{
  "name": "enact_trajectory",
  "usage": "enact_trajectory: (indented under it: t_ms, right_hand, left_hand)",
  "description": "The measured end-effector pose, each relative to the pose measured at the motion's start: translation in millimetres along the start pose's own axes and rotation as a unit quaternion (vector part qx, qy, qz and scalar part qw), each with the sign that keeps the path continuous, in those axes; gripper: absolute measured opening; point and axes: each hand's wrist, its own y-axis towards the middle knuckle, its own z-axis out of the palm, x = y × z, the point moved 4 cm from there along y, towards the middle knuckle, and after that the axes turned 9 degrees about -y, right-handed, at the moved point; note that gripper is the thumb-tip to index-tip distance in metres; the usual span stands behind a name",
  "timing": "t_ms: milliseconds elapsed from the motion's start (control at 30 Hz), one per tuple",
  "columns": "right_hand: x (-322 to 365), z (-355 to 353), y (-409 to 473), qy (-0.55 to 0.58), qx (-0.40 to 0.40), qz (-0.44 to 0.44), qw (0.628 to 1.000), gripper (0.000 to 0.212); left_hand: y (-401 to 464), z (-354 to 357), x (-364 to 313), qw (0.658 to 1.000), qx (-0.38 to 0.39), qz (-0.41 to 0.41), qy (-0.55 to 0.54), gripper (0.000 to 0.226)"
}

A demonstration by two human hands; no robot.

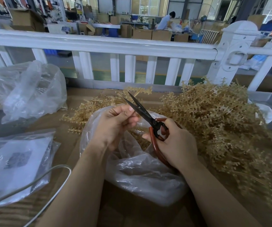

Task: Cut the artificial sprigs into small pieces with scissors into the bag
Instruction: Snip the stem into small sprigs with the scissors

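Note:
My left hand [115,123] pinches a tan artificial sprig [138,91] that sticks up past the fingers, above the open mouth of a clear plastic bag [141,174]. My right hand [173,141] grips the red-brown handles of black-bladed scissors [141,110]. The blades are parted, with their tips near the sprig's stem. Cut tan pieces lie inside the bag. A large heap of tan sprigs [214,122] lies to the right, and a smaller spread [86,112] sits behind the bag.
Cardboard [123,215] covers the work surface. A crumpled clear bag [30,89] sits at the back left and a flat bagged packet [15,163] at the left, crossed by a white cable [50,177]. A white railing [115,45] runs behind. Two people stand far off.

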Motion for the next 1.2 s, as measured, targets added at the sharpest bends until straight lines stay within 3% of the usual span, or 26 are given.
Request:
enact_trajectory:
  t_ms: [200, 633, 1200]
  right_hand:
    - [-0.3, 1.3, 0.4, 0.017, 0.008, -0.003, 1.0, 0.066]
    - [-2.5, 3.9, 1.7, -0.005, 0.014, 0.01, 1.0, 0.077]
    - [1.1, -1.4, -0.5, -0.013, -0.002, 0.0, 1.0, 0.066]
  left_hand:
    - [0.4, -0.2, -2.1, 1.0, 0.003, 0.01, 0.011, 0.011]
    - [1.9, -1.6, -2.8, 0.996, 0.044, 0.061, 0.051, 0.013]
    - [2.4, -4.6, -1.6, 0.996, 0.021, 0.065, 0.065, 0.013]
